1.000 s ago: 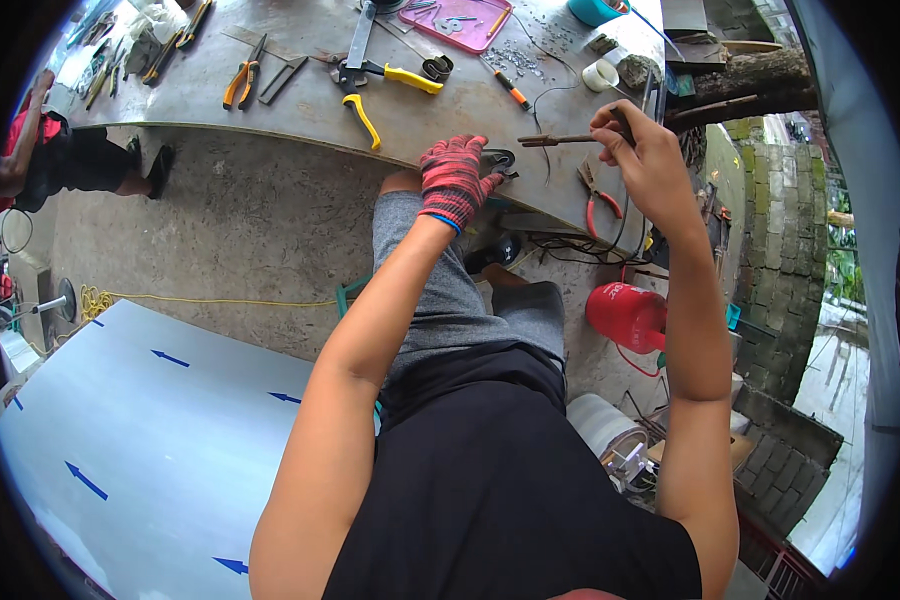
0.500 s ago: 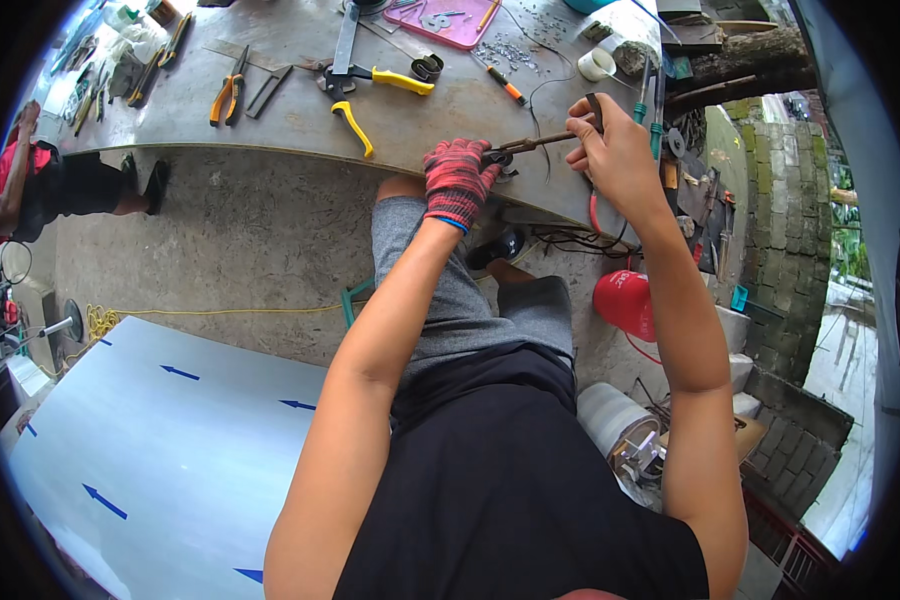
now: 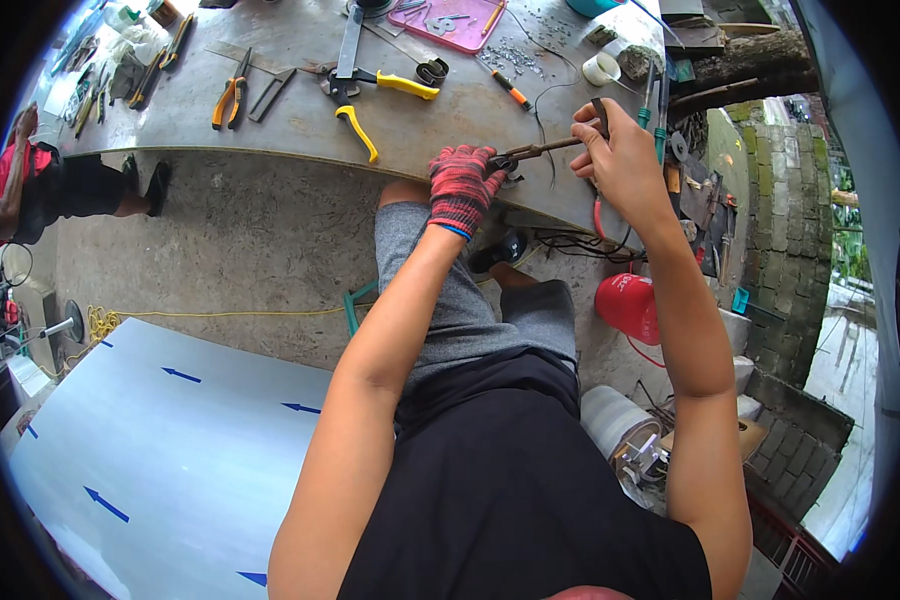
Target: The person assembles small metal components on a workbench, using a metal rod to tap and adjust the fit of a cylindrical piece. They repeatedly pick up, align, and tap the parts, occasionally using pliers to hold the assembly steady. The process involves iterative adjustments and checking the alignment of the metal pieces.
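Observation:
At the table's front edge, my left hand (image 3: 462,188), in a red-and-black knit glove, is closed around a small dark metal piece (image 3: 506,164); its fingers hide most of it. My bare right hand (image 3: 618,150) grips the far-right end of a rusty, long-shanked hand tool (image 3: 550,147) with a dark curved handle. The tool's other end meets the piece at my left hand, and how they join is too small to tell. Yellow-handled snips (image 3: 360,95) lie left of my hands. Beyond them is an orange-and-black marker-like stick (image 3: 511,90).
The metal-topped table (image 3: 300,140) also bears orange-handled pliers (image 3: 232,92), a pink tray (image 3: 460,40), scattered small fasteners and a white cup (image 3: 601,68). A large pale sheet with blue arrows (image 3: 190,450) lies behind left. A red container (image 3: 627,305) stands right. Another person (image 3: 60,195) is far left.
Both hands and the tool have shifted very slightly in the view, along with the whole scene. Their hold on the tool and the piece looks the same.

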Available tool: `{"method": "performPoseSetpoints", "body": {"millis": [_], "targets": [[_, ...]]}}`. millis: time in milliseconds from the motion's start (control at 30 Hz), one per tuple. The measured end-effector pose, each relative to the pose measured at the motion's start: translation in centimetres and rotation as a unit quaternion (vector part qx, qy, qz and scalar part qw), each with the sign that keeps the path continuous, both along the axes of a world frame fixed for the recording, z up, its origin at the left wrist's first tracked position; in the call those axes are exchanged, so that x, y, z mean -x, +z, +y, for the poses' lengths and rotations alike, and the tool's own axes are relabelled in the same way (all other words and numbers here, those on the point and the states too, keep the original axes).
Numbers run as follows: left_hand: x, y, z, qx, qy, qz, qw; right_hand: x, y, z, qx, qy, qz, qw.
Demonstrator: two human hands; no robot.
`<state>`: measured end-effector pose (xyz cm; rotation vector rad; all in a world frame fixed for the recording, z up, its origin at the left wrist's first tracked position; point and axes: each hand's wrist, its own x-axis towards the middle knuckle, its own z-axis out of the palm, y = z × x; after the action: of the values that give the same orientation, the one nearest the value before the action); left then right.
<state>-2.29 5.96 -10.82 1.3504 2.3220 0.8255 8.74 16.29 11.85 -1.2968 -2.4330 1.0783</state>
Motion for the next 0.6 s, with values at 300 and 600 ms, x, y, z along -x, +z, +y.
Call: {"method": "performPoseSetpoints", "body": {"millis": [300,600], "targets": [[-0.1,0.5,0.2,0.012,0.010,-0.003,1.000,0.6,-0.3,-0.1,-0.012,-0.005,-0.011,1.000],[0.0,0.8,0.1,0.006,0.004,-0.021,1.000,0.6,-1.4,0.5,-0.032,0.029,-0.025,0.999]]}}
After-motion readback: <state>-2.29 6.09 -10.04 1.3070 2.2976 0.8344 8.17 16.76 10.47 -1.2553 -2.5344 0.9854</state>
